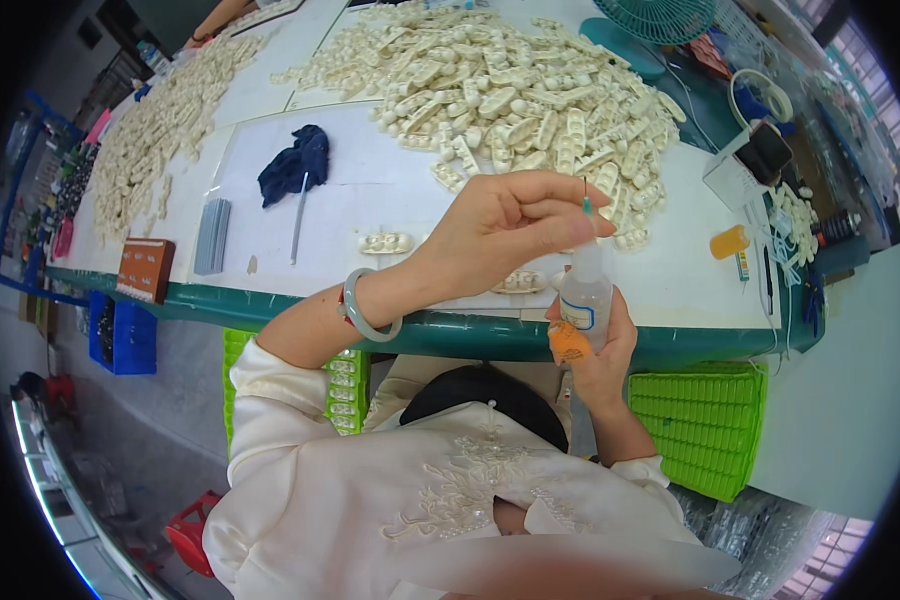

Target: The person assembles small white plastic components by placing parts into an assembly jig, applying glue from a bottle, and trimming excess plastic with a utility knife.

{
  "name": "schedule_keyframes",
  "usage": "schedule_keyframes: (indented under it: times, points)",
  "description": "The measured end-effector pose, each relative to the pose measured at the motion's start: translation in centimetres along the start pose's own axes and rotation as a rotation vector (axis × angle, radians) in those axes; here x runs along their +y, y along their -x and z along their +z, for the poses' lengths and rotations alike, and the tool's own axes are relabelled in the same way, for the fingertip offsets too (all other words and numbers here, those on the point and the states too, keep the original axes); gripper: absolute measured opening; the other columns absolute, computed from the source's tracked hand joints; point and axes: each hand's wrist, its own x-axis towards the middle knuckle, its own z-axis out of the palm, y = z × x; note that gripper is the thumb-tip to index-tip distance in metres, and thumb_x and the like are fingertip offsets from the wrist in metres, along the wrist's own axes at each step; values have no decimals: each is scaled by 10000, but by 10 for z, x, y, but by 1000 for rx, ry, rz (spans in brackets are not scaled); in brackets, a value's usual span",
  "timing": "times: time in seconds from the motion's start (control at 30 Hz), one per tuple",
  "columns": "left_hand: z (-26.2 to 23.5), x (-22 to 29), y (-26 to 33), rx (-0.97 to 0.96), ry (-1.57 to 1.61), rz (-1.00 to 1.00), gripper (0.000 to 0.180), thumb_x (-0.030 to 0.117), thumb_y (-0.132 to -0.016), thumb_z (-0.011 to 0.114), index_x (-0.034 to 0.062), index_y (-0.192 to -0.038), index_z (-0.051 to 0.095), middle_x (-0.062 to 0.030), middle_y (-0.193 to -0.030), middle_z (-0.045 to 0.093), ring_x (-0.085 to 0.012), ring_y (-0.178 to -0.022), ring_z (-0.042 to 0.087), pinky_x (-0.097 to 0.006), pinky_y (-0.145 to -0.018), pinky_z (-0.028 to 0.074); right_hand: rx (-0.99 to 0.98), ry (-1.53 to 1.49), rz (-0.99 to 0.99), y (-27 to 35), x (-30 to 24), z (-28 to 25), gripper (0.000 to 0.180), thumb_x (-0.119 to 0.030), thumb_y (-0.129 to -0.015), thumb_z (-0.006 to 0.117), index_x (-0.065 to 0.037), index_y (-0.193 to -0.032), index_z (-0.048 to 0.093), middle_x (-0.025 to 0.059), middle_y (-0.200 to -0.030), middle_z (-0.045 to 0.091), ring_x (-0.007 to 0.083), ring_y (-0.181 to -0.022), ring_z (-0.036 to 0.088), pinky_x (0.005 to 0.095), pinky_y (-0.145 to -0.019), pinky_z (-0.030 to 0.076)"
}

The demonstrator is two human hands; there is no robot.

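My right hand [610, 350] is wrapped around a clear squeeze bottle [587, 298], holding it upright at the table's front edge. Orange tape [570, 343] covers part of its thumb. On top of the bottle is a green-based needle tip [587, 206]. My left hand [510, 225], with a pale bangle [358, 310] on its wrist, closes thumb and fingers around the nozzle just below the needle. Beneath the left forearm lies a cream moulded piece [385, 243]; another cream piece [520, 282] is partly hidden near the bottle.
A large heap of cream pieces [510, 90] covers the table's far side, another heap [170, 110] the left. Nearby lie a dark blue cloth [295, 165], a thin rod [299, 220], grey strips [212, 237] and a yellow roll [730, 242]. Green crates [700, 430] stand below.
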Motion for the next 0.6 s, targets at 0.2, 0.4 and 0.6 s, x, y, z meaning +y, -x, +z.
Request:
schedule_keyframes:
  times: [0.2,0.4,0.6]
  points:
    - [-12,2,19,127,-190,85,227,120,-942,483,-25,-933,657,-111,-967,674,-130,-896,611,-272,-795,474,77,361,-120,1,9,15,582,-133,-701,779,24,-1182,492,92,-955,634,126,-852,587,270,-755,477]
    - [-11,-15,31,177,-139,216,249,125,-952,468,-39,-897,647,-110,-920,673,-141,-872,613,-282,-799,478,50,412,-228,2,9,26,581,-169,-707,776,40,-1179,510,109,-960,637,137,-850,590,274,-763,476]
    - [-11,-25,34,167,-85,195,266,139,-961,455,-43,-903,640,-109,-913,669,-142,-873,613,-284,-797,480,8,303,-107,5,17,20,555,-197,-727,759,50,-1165,524,110,-978,626,132,-864,581,273,-765,471]
